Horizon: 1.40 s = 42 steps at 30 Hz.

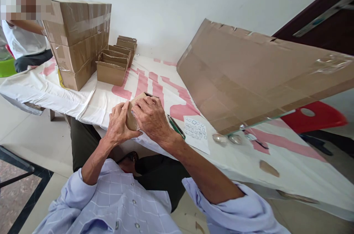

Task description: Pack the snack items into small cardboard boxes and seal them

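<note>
A small brown cardboard box (pixel 132 120) is held between my two hands at the near edge of the table. My left hand (pixel 118 125) grips its left side, thumb stretched along the near side. Curled over the top and right side of the box is my right hand (pixel 152 116), its fingers bent against the cardboard. A dark gap shows at the far upper edge of the box; the rest is largely covered by my hands. Just right of my right hand lie pens (pixel 177 127) and a white paper sheet (pixel 197 134) with rows of drawn shapes.
Taped cartons (pixel 80 38) stand stacked at the left, beside several open boxes (pixel 112 73). A big cardboard sheet (pixel 249 79) leans across the right side. Tape rolls (pixel 219 138) and a cardboard scrap (pixel 269 168) lie on the cloth (pixel 232 164). Another person (pixel 26 40) sits far left.
</note>
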Available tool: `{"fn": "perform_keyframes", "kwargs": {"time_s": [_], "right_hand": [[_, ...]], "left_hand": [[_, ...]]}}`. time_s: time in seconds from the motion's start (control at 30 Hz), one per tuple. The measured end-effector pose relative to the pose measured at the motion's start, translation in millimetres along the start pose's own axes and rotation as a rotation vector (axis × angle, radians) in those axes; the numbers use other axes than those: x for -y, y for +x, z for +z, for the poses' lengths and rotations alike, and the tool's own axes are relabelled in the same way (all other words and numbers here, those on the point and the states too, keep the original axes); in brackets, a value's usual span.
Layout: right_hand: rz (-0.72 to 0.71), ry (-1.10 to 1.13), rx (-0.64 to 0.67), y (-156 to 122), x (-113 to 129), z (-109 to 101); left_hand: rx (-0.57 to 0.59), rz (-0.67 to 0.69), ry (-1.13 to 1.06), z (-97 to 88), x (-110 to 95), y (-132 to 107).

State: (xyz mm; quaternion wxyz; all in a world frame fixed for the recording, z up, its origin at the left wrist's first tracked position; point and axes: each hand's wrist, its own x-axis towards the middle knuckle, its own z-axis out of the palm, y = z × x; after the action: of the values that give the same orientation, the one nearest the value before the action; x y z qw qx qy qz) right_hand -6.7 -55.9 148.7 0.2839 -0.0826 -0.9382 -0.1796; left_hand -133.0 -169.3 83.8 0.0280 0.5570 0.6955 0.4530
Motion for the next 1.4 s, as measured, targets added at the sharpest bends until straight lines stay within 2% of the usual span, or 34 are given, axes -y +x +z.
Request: {"fn": "perform_keyframes", "kwargs": {"time_s": [0.4,1.0,1.2,1.4], "right_hand": [[0.032,-0.047,0.070,7.5,2.9,0.6],[0.046,-0.015,0.021,8.9,3.3,5.6],[0.051,-0.030,0.052,10.7,4.2,4.4],[0.065,0.046,0.008,9.0,1.8,7.1]], "left_hand": [[0.024,-0.010,-0.002,-4.0,-3.7,0.3],[0.005,-0.021,-0.001,-1.3,-3.9,0.2],[0.010,-0.019,0.001,-2.1,-3.4,0.9],[0.001,-0.020,0.007,-2.2,-4.0,0.3]]}}
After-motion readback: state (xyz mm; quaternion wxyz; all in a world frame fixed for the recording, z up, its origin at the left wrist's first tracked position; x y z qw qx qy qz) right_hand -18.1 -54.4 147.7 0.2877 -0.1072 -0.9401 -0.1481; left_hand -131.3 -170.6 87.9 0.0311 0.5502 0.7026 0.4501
